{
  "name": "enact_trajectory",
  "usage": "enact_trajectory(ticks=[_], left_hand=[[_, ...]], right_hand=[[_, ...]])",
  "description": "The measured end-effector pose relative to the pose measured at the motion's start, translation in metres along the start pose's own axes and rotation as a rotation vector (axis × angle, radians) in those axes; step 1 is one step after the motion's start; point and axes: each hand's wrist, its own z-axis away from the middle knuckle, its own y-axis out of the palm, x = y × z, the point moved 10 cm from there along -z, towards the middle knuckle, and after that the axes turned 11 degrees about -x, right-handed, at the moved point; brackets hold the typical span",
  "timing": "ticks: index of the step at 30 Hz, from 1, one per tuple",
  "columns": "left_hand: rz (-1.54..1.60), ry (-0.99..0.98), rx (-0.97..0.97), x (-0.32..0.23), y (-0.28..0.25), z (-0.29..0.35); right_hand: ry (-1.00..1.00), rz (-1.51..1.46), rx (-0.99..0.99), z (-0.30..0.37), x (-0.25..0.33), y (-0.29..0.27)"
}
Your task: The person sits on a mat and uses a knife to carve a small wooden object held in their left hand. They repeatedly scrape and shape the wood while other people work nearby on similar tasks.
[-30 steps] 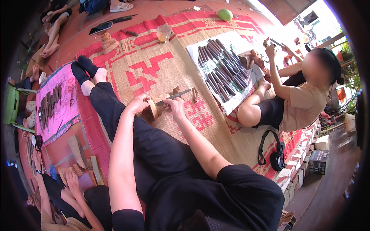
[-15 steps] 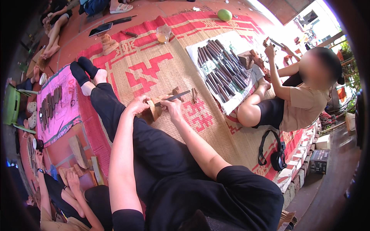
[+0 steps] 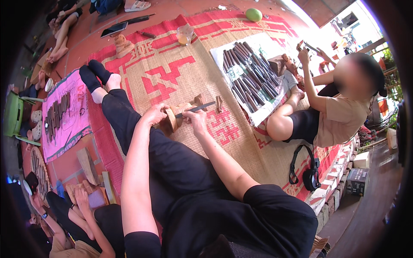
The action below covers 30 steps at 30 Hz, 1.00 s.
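My left hand [image 3: 155, 115] is closed on the side of a pale brown wood block [image 3: 171, 122], which sits by my thigh over the mat. In my right hand [image 3: 196, 118] is a slim dark carving tool [image 3: 203, 106], apparently a chisel, gripped near its left end. That end points at the block, and the rest sticks out up and to the right. Its very tip is too small to make out. Just beyond my hands, more brown wood pieces [image 3: 198, 99] rest on the mat, with a small upright wooden piece [image 3: 219, 103] to their right.
Many dark-handled carving tools [image 3: 249, 79] lie on a white cloth at right, beside a seated person [image 3: 344, 103]. A black pouch [image 3: 310, 178] rests nearer. A plastic cup [image 3: 184, 35], a carved wooden figure [image 3: 123, 46] and a green fruit [image 3: 254, 15] stand farther off. A pink cloth [image 3: 77, 116] bears tools.
The tool in my right hand now lies slightly flatter, and its left end has moved a little right across the block. At lower left, another person's hand has moved with a dark round thing.
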Motion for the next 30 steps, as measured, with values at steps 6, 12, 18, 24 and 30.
enact_trajectory(ticks=[6,12,18,24,30], left_hand=[[0.043,-0.025,0.013,0.003,0.003,-0.002],[0.0,-0.015,-0.003,0.008,-0.001,-0.003],[-0.026,0.021,-0.002,-0.001,0.0,0.0],[-0.012,-0.019,0.023,0.008,0.003,-0.004],[-0.054,0.029,0.01,0.005,0.002,-0.004]], right_hand=[[0.039,-0.004,-0.012,-0.002,-0.008,-0.001],[0.028,0.004,0.03,0.003,0.0,0.008],[0.017,0.023,-0.002,-0.005,-0.002,-0.006],[0.041,0.053,0.038,0.003,-0.002,0.002],[0.007,0.07,-0.04,0.0,-0.001,-0.007]])
